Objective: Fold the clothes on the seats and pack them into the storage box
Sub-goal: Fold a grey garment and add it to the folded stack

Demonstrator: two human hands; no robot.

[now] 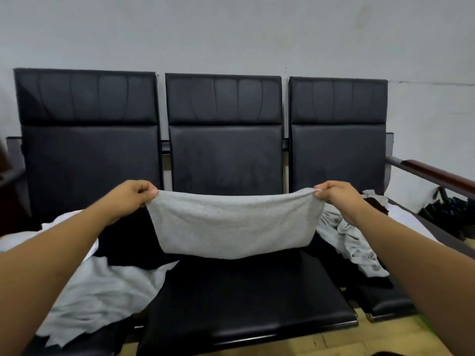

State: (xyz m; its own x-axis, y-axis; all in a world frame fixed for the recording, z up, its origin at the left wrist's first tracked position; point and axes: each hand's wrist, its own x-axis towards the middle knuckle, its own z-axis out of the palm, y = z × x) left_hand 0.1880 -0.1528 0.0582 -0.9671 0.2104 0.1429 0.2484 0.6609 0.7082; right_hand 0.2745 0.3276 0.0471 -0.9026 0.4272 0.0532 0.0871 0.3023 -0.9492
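Pale wall (231,27), behind everything; row of three black padded seats (223,155) set against it; wooden floor (385,335) below. Left seat: heap of clothes, a light grey garment (102,286) spilling over the front edge, a black garment (123,242) above it, white cloth (64,224) at the back. Grey folded garment (231,224), held up over the middle seat, hanging clear of the cushion and sagging between its two top corners. Right seat: crumpled grey garment (352,242). Brown-topped armrest (437,173), far right. Left hand (131,196), fingers curled, pinching the garment's left corner; right hand (336,196), fingers likewise pinching the right corner
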